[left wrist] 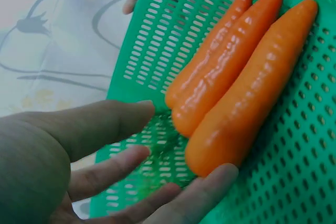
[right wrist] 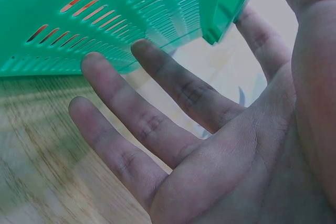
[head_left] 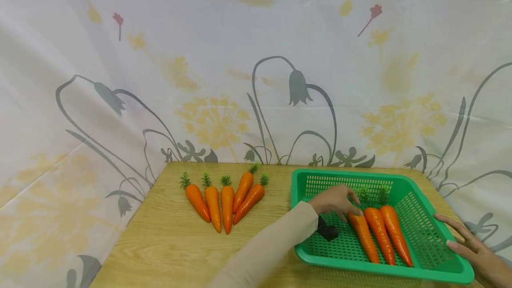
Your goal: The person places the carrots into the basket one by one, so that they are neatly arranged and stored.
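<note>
Pale sleeve (head_left: 272,243) overlaps a green basket (head_left: 360,269), left fingers (left wrist: 113,127) spread at a carrot (head_left: 364,234), right fingers (right wrist: 178,80) straight, five other carrots (head_left: 227,203) outside.

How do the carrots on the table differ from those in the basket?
The table carrots number five; the basket carrots, three. The table carrots fan out; the basket carrots lie nearly parallel. No hand touches the table carrots, while the left hand is at the basket carrots. Both groups are orange, with green tops showing.
</note>
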{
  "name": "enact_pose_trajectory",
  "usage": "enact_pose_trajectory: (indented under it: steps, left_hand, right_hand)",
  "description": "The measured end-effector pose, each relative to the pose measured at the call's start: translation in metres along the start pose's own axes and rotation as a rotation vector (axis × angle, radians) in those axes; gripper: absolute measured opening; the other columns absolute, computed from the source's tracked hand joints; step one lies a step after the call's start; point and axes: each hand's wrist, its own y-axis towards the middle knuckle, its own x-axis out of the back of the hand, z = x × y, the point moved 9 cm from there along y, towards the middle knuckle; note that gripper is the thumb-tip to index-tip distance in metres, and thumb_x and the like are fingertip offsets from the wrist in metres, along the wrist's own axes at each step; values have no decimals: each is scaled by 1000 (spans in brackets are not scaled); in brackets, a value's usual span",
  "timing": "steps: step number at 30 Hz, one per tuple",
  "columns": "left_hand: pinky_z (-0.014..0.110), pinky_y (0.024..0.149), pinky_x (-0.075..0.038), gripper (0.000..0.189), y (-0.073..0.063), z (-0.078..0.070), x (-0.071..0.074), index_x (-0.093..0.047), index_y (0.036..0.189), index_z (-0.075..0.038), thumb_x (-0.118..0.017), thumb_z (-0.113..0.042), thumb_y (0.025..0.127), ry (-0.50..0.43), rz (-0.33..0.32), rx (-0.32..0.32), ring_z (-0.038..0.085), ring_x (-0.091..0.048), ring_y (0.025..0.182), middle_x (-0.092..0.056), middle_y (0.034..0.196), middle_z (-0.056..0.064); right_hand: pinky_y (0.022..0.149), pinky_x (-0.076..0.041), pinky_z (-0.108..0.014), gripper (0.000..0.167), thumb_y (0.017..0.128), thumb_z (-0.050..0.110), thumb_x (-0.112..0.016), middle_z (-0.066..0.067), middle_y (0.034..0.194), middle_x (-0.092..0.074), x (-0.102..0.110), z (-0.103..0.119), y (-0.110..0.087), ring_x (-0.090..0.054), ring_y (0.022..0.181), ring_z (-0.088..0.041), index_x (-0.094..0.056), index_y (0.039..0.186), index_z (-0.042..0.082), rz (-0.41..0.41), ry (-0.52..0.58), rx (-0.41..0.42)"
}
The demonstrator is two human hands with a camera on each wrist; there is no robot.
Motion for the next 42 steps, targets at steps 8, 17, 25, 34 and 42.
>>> enact_pose_trajectory:
  steps: [8, 17, 25, 34, 42]
  left_hand:
    - [28, 65, -60, 26, -12, -7, 29, -70, 119, -2, -77, -7, 94, -80, 7, -163, 20, -70, 80, -66, 103, 2]
    - [26, 72, -60, 25, -40, -2, 67, -69, 120, -6, -74, -15, 98, -60, -33, -283, 6, -66, 88, -68, 109, -2]
    - [25, 77, -57, 18, -71, 9, 104, -69, 117, -12, -71, -19, 100, 6, -97, -361, 11, -65, 97, -67, 109, -3]
    - [28, 78, -58, 22, -108, 43, 131, -68, 121, -10, -67, -21, 103, 58, -197, -378, 20, -63, 105, -66, 118, 2]
    - [42, 77, -62, 18, -133, 64, 153, -68, 119, -9, -65, -17, 104, 13, -302, -404, 26, -66, 102, -66, 118, 9]
  right_hand:
    - [72, -24, -89, 66, 115, 7, -20, 44, 142, -2, 0, 3, 0, 36, 128, -67, 15, 163, 37, 12, 35, 0]
    - [73, -22, -89, 66, 115, 10, -23, 45, 144, 2, -1, 1, 0, 36, 128, -68, 14, 164, 36, -8, -6, -15]
    - [75, -21, -88, 66, 115, 11, -23, 45, 143, 1, 2, -5, 0, 35, 128, -68, 13, 164, 36, -18, 8, -24]
    - [74, -26, -88, 65, 115, 9, -22, 46, 140, -4, -1, -2, 0, 42, 145, -24, 13, 165, 32, -26, -60, 25]
    - [74, -29, -87, 65, 115, 9, -23, 46, 141, -2, 0, -2, 0, 40, 146, -22, 12, 165, 32, -37, -87, 34]
